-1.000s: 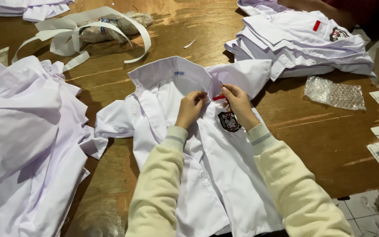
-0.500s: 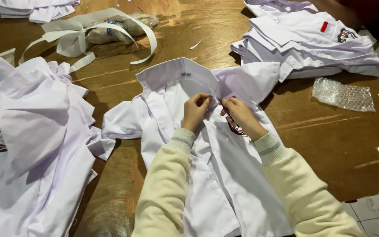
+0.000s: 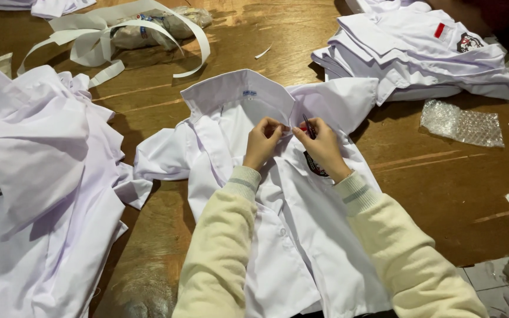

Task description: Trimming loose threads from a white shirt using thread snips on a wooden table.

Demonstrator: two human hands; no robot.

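1. White shirt (image 3: 278, 235) lies front-up on the wooden table (image 3: 443, 176), collar away from the person.
2. Left hand (image 3: 261, 143) pinches the placket just below the collar, fingers closed on cloth.
3. Right hand (image 3: 323, 147), beside it, grips a thin dark tool (image 3: 308, 125), fingers curled.
4. Best practice, I judge: keep fabric taut under the collar.

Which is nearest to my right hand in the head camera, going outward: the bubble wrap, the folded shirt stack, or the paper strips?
From the right hand:
1. Bubble wrap, to its right on the table.
2. Folded shirt stack, upper right; close to the bubble wrap's distance, slightly farther.
3. Paper strips, far upper left.
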